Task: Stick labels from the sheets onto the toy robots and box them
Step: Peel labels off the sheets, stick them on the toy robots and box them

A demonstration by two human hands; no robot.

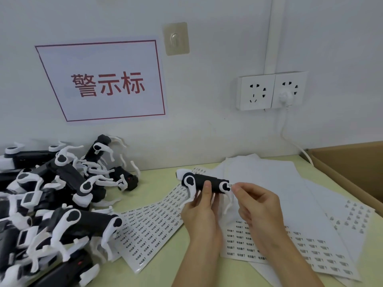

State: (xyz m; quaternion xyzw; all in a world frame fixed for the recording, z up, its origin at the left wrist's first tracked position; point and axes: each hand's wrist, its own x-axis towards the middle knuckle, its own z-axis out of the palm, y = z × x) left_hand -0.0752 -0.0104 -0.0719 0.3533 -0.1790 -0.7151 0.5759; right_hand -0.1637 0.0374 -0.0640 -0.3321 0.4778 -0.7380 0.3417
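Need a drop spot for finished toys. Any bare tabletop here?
Bare table shows only in a strip along the wall, between the toy robot pile and the held toy robot, plus a front patch left of the forearms. The label sheets cover the middle and right up to the cardboard box. The left side is crowded.

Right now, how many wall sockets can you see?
2, side by side on the wall: the left socket is free, the right socket has a white plug in it.
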